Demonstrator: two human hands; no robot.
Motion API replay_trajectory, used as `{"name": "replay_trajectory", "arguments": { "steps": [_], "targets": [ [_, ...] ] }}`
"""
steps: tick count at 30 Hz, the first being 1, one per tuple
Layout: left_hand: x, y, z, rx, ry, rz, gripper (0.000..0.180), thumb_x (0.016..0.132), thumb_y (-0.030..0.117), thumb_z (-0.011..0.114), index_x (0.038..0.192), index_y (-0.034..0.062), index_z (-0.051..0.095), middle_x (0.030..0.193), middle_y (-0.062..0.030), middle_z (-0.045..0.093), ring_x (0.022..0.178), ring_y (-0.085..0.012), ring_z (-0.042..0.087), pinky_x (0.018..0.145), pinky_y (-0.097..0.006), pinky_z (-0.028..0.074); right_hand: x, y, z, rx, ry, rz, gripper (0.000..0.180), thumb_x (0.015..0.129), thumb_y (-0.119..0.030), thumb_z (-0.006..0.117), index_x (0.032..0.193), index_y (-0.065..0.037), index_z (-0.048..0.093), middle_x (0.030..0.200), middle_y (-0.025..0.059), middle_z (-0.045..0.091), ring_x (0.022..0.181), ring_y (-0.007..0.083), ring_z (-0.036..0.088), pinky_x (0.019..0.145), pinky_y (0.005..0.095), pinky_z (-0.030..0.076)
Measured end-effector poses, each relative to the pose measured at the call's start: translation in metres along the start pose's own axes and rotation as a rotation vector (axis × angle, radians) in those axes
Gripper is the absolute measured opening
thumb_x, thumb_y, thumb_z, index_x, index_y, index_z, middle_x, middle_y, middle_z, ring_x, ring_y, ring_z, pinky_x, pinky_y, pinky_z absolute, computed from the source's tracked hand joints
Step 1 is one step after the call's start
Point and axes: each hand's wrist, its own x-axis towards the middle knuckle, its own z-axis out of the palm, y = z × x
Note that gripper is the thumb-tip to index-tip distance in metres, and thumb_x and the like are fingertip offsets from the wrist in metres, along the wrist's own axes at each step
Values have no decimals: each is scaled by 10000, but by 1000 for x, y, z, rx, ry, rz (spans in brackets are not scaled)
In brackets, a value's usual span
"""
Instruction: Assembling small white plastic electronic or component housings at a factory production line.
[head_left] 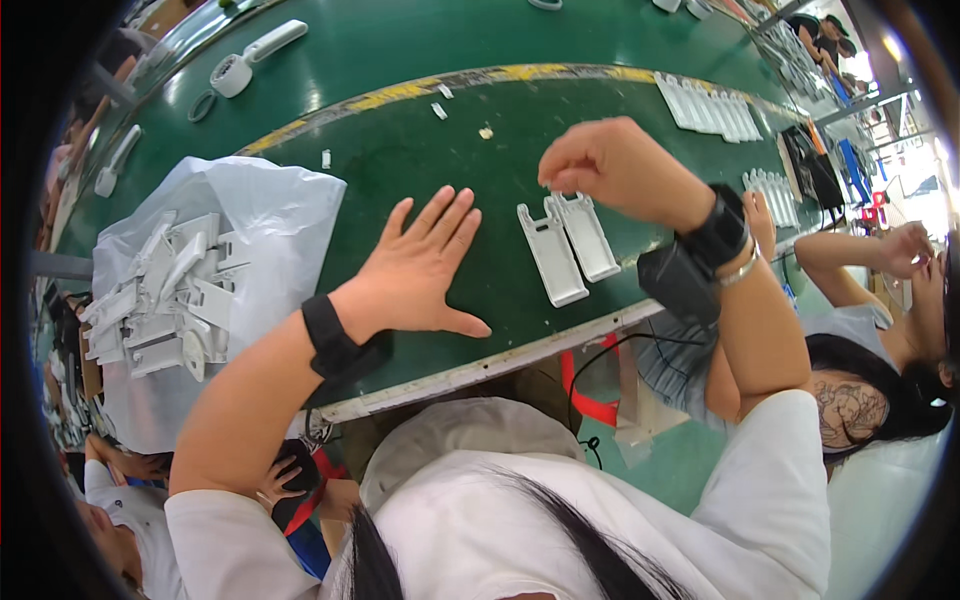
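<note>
View from the head camera over a green table [420, 150] that serves as a conveyor surface. The left hand [425, 272] lies flat on the table with fingers spread apart and palm down, holding nothing; it rests between a heap of loose white plastic parts [165, 295] on a white plastic bag [280, 215] to the left and two white plastic brackets [565, 245] to the right, apparently as a brace and within easy reach of the heap. The right hand [605, 160] hovers just above the far ends of the brackets, its fingertips pinched together; whether a small piece sits between them cannot be told. The brackets lie side by side, touching, long axes parallel and near the table's front edge, an arrangement that matches the ordered rows of similar white parts [710, 105] farther along the table, which suggests orderly laying-out. Small white scraps [440, 108] lie scattered beyond a worn yellow line [400, 95]. Another person's arm [850, 250] appears at the right, apart from the work.
</note>
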Motion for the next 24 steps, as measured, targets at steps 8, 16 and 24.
{"name": "replay_trajectory", "arguments": {
  "steps": [8,16,24],
  "targets": [
    [1,3,-4,25,2,0,1223,620,780,619,1445,-38,236,1535,-206,165,1442,-328,104,1136,-520,89,-47,19,50,-251,116,-62,75,812,-81,637,842,-21,671,832,92,622,776,272,612,696,341,499],
    [-1,5,-5,22,32,10,1185,641,779,601,1438,-32,270,1524,-202,209,1439,-321,130,1132,-535,113,-37,25,65,-529,133,-228,71,775,-66,631,720,-31,603,813,71,538,797,235,556,743,327,488],
    [-2,2,-3,6,37,11,1215,611,775,627,1440,-31,255,1528,-198,195,1437,-334,127,1134,-519,92,-37,15,65,-672,159,-244,95,719,-42,611,653,-47,543,784,59,505,763,212,527,719,311,468]
  ]
}}
